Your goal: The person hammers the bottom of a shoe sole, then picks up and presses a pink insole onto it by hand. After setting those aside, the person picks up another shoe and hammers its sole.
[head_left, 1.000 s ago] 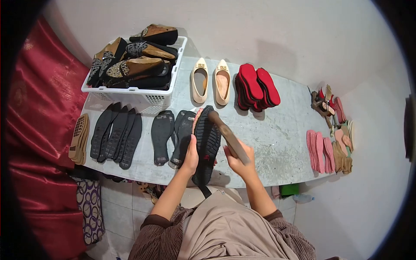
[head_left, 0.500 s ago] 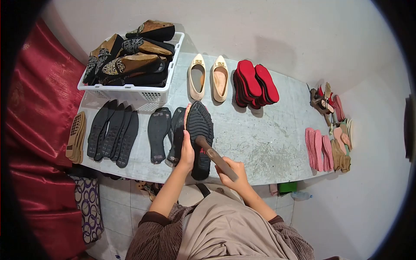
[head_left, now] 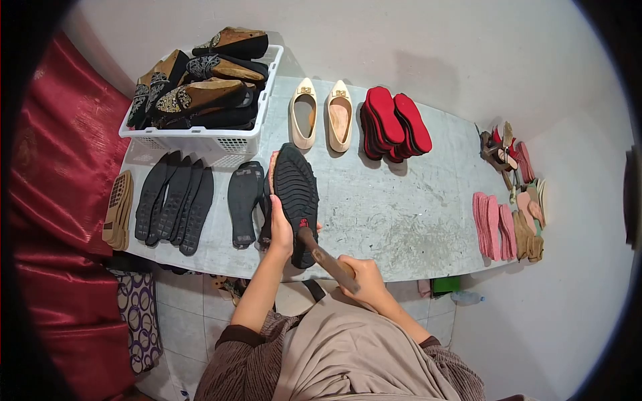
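Observation:
My left hand [head_left: 280, 230] is closed around the side of a shoe [head_left: 295, 182], held sole up with its toe pointing away from me. Black ridges cross the sole, a small red mark shows near its middle, and a pinkish edge is visible on the left side. In my right hand [head_left: 366, 281] is a hammer [head_left: 329, 265], gripped by its handle. The brown hammer head is at the heel half of the sole, just below the red mark. Left of the shoe lies a loose black sole [head_left: 245, 200], with another partly hidden behind my left hand.
A white basket [head_left: 200, 138] full of decorated black shoes stands at the back left. Cream flats [head_left: 304, 137], red-topped sole stacks [head_left: 384, 120] and pink insoles [head_left: 493, 227] are on the table [head_left: 401, 200]. Black soles [head_left: 175, 204] and tan soles [head_left: 119, 210] lie left.
The shoe has shifted slightly left and away from me in my left hand. The hammer head has moved from mid-sole down toward the heel, my right hand slightly lower.

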{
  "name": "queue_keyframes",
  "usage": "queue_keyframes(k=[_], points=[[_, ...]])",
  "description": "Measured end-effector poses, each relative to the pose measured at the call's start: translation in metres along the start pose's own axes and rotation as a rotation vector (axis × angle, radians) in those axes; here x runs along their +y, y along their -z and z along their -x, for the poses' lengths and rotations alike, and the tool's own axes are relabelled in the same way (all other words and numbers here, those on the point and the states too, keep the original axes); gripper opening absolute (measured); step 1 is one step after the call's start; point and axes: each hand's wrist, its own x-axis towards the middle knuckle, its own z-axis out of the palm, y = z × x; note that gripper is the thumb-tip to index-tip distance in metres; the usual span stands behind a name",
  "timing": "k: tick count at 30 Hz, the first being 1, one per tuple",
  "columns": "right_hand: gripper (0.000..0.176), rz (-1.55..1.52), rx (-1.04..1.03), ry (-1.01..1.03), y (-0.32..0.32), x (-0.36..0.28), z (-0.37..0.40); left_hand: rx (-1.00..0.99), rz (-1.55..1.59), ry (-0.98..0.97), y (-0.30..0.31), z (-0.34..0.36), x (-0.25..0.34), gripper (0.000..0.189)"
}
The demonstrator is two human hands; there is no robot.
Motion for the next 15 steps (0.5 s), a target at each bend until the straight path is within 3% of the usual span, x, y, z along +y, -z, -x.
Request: queue_keyframes(k=[6, 8, 9, 10, 12, 14, 15], points=[[0.019, -0.113, -0.095, 0.000, -0.007, 0.020, 0.010, -0.002, 0.063, 0.011, 0.002, 0.006, 0.012, 0.085], [0.019, -0.025, -0.103, 0.009, 0.001, 0.013, 0.008, 0.158, -0.009, -0.084, 0.003, 0.002, 0.009, 0.086], [0.019, 0.060, -0.120, 0.020, 0.005, 0.009, 0.005, 0.043, 0.067, -0.033, 0.008, 0.001, 0.010, 0.087], [0.019, 0.059, -0.125, 0.022, 0.008, 0.011, 0.003, 0.048, 0.067, -0.034, 0.012, -0.001, 0.010, 0.087], [0.019, -0.129, -0.222, -0.021, 0.012, 0.014, 0.009, 0.103, 0.132, -0.003, 0.016, 0.001, 0.011, 0.087], [0.019, -0.119, -0.243, -0.032, 0.010, 0.019, 0.007, 0.131, 0.158, -0.004, 0.010, 0.005, 0.021, 0.086], [0.019, 0.030, -0.218, -0.006, 0.008, 0.021, 0.005, 0.156, 0.187, -0.005, 0.007, 0.004, 0.024, 0.086]])
